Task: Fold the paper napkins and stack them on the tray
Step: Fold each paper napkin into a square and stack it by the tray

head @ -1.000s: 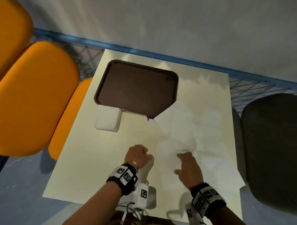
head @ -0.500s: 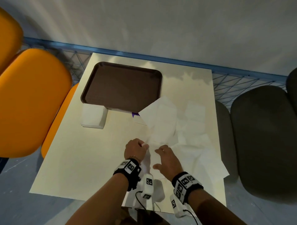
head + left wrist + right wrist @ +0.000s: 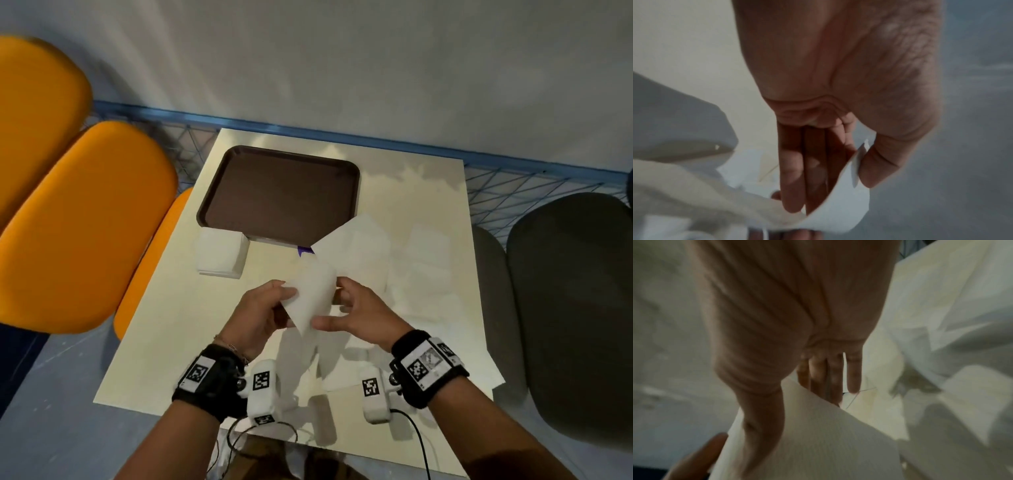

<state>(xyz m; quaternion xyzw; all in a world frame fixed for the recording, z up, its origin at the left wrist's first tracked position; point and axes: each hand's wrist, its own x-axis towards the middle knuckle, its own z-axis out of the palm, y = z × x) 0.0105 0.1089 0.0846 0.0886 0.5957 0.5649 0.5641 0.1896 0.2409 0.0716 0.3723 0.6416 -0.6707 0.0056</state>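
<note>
From the head view, the person holds a thin white paper napkin up above the pale square table. The left hand pinches its left edge and the right hand pinches its right edge, thumb on the near side. A dark brown plastic tray sits at the far side of the table. A small stack of folded white napkins lies just beside the tray's near left corner. More loose white napkins are spread over the right side. In the left wrist view, the thumb and fingers squeeze the napkin's edge. In the right wrist view, the thumb lies on the napkin, with the fingers behind it.
</note>
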